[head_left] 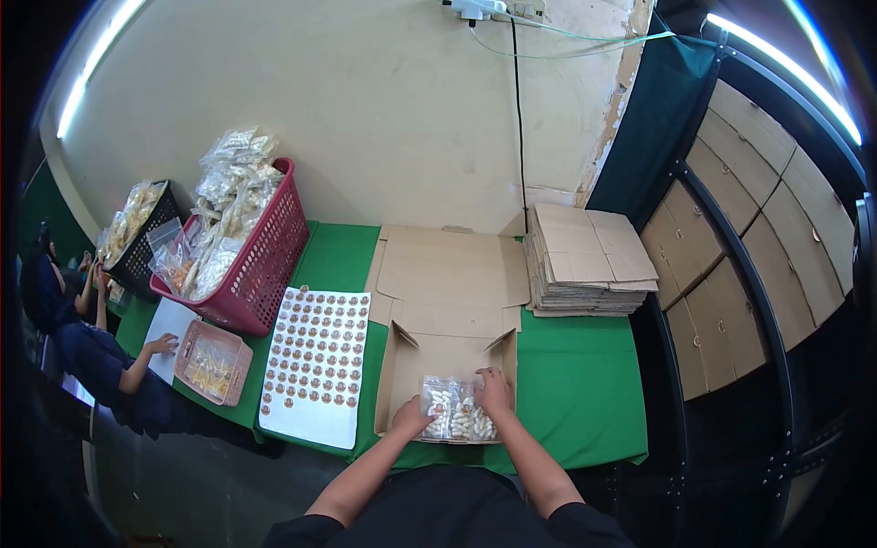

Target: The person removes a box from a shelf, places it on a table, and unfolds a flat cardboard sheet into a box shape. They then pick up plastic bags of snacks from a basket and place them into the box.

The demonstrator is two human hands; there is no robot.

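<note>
An open cardboard box [402, 365] lies in front of me with its lid folded back. Clear zip bags [440, 406] of white, elongated pieces lie side by side at its near end. My left hand [411, 418] has its fingers closed at the left edge of the left bag. At the upper part of the right-hand bag [468, 422], my right hand [493, 393] is closed with its fingertips on the plastic.
Left of the box lies a sheet of round stickers [315, 365]. Beyond it stand a pink tray [215, 363] and a red basket [265, 247] heaped with filled bags. Flattened cardboard [589, 251] is stacked at right on the green cloth [585, 384]. Another person [100, 356] works at far left.
</note>
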